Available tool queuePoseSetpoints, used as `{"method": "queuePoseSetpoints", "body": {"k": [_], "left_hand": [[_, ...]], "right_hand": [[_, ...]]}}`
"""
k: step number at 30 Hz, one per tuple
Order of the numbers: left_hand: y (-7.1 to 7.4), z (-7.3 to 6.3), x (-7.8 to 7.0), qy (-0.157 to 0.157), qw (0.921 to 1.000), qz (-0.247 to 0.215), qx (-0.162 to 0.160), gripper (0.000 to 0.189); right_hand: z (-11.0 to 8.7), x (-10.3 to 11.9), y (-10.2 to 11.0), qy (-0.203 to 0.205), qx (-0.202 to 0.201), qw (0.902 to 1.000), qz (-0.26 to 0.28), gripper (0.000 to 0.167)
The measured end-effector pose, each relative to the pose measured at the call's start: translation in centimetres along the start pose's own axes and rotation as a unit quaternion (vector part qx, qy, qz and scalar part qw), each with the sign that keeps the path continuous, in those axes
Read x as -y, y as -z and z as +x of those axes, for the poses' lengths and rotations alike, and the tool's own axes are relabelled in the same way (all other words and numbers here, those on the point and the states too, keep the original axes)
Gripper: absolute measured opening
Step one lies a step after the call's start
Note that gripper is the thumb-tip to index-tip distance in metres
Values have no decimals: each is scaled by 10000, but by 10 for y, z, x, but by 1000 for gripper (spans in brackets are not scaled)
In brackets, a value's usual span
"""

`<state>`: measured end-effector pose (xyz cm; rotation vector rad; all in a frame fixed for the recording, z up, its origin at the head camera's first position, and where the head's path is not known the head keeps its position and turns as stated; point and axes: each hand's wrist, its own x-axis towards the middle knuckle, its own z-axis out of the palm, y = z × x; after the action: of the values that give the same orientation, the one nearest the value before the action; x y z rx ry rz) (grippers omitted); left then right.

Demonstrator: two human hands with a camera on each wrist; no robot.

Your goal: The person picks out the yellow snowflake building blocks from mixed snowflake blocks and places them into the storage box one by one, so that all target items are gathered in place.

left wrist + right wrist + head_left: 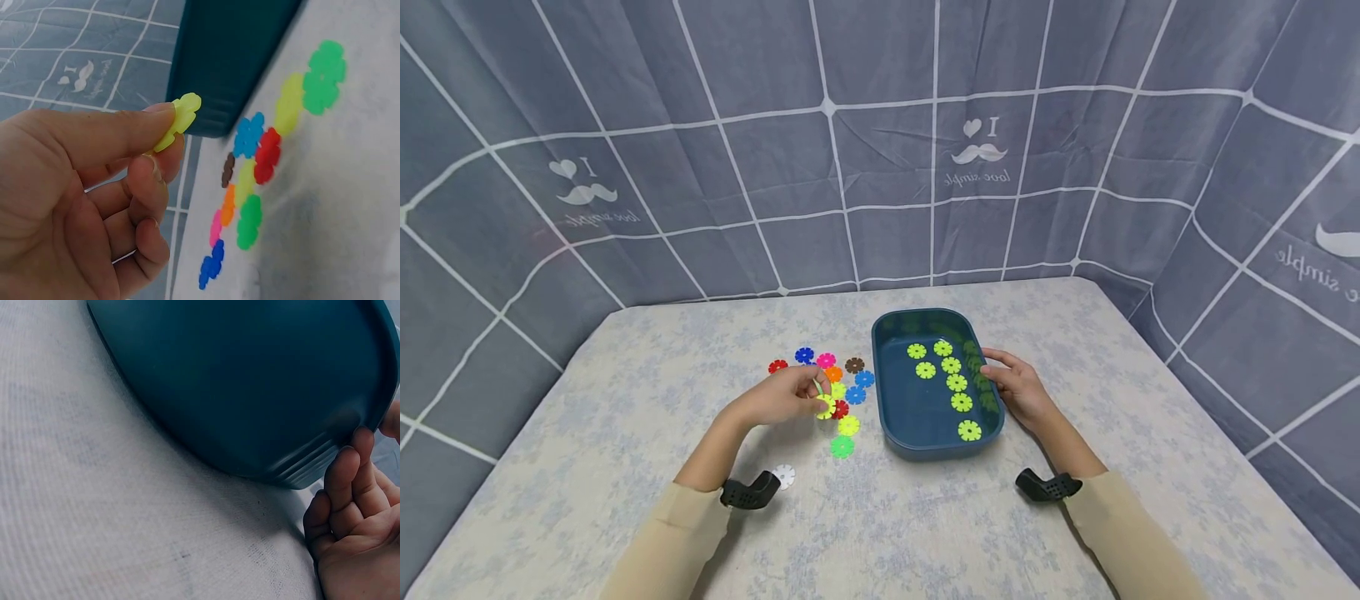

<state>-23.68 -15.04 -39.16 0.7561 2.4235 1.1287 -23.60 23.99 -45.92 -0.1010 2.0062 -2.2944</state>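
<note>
Between thumb and index finger my left hand pinches a yellow snowflake disc, raised over the pile of discs. Its other fingers are curled, as the left wrist view shows. My right hand holds the right side of a dark teal plastic bin, with fingertips against the outer wall in the right wrist view. Inside the bin several yellow discs lie flat, mostly in a line along the right side. Loose discs of mixed colours lie left of the bin, including a green disc and a brown disc.
A white disc lies apart, beside the left wrist's black band. The table has a pale floral cover. A grey-blue checked curtain hangs behind it and along both sides.
</note>
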Motion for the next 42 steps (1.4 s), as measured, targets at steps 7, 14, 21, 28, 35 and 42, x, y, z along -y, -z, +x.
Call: {"method": "queuePoseSetpoints", "body": {"k": [7,14,21,28,35,42], "left_hand": [[-1,8,-10,-73,9999,-83,-47,14],[0,16,-21,-354,9993,-146,23,14],[0,22,-35,-574,9976,-374,94,15],[-4,31,-47,-633,9971,-396,121,16],[-10,43,-55,-727,9963,-402,204,15],[-15,54,-65,-869,9954,-327,223,15]], "right_hand": [[1,0,0,-9,-2,10000,-51,53],[0,2,-1,-9,25,10000,-53,54],[-1,4,-1,-26,-13,9999,-137,53],[-2,4,-1,4,57,10000,-1,54],[-2,4,-1,46,133,9999,47,54],[-2,4,0,50,155,9999,45,53]]}}
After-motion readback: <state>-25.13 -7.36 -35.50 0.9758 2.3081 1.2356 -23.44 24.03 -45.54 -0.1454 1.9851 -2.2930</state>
